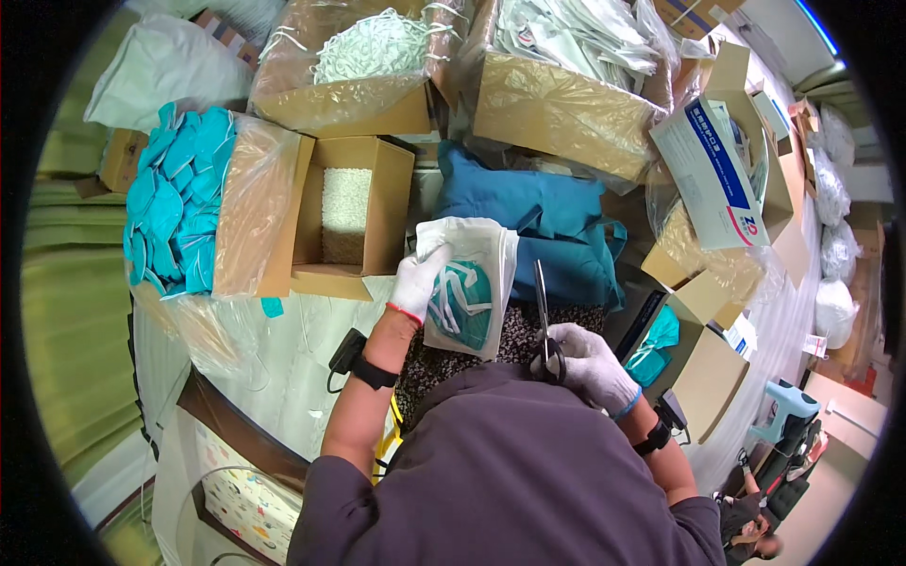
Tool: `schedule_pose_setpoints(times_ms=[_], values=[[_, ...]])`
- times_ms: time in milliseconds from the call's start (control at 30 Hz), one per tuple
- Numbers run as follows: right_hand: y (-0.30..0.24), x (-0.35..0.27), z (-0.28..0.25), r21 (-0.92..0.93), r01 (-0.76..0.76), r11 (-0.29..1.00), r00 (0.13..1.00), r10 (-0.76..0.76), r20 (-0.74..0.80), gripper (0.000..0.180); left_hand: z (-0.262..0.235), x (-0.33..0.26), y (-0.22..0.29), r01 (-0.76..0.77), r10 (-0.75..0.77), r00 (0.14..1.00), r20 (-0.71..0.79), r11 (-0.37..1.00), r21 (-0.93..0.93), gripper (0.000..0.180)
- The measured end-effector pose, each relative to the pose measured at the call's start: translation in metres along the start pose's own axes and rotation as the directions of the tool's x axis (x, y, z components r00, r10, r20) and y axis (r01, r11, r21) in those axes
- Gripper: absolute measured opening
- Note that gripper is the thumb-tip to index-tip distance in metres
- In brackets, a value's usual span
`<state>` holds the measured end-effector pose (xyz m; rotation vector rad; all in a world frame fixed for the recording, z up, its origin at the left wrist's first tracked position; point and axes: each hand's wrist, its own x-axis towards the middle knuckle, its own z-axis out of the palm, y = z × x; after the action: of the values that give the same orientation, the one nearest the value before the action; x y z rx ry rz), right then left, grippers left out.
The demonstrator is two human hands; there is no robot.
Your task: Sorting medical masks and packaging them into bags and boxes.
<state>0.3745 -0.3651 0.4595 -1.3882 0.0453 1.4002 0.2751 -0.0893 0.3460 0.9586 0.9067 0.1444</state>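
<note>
My left hand (417,283), in a white glove, grips a flat pouch (493,247) by its left edge. Through its clear side shows a folded teal mask (475,307) with white straps. The pouch appears to be several layers thick, though I cannot tell how many pouches there are. In my gloved right hand (590,360) is a pair of scissors (543,311) with dark handles, the blades pointing away from me. The scissors stay apart from the pouch, just right of it. Below the hands lies a speckled dark surface (429,373).
Loose teal masks (184,198) fill a plastic-lined carton at left. Beside it stands a carton (387,203) with small white pieces. Farther back are cartons of white straps (373,47) and white pouches (576,42). A blue cushion (519,193) lies ahead. Another person (746,524) is at lower right.
</note>
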Motion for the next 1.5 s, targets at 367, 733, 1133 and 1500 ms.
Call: schedule_pose_setpoints(times_ms=[367, 733, 1133, 1500], values=[[-0.004, 0.011, -0.010, 0.267, 0.141, 0.953, 0.980, -0.173, 0.101, 0.050, 0.004, -0.002, 0.035, 0.058, -0.059, 0.998, 0.038, 0.998, 0.030, 0.029], [-0.030, 0.020, -0.024, -0.320, 0.130, 0.939, 0.969, -0.051, 0.244, 0.076, 0.012, 0.005, 0.056, -0.024, 0.004, 0.993, 0.121, 0.986, 0.166, 0.030], [-0.037, 0.034, -0.036, -0.497, 0.156, 0.854, 0.947, 0.014, 0.322, 0.050, 0.026, -0.004, 0.053, -0.221, 0.041, 0.922, 0.385, 0.872, 0.436, 0.030], [-0.030, 0.023, -0.028, -0.500, 0.212, 0.840, 0.966, -0.104, 0.235, 0.039, 0.024, 0.000, 0.061, -0.254, 0.033, 0.844, 0.535, 0.903, 0.346, 0.031]])
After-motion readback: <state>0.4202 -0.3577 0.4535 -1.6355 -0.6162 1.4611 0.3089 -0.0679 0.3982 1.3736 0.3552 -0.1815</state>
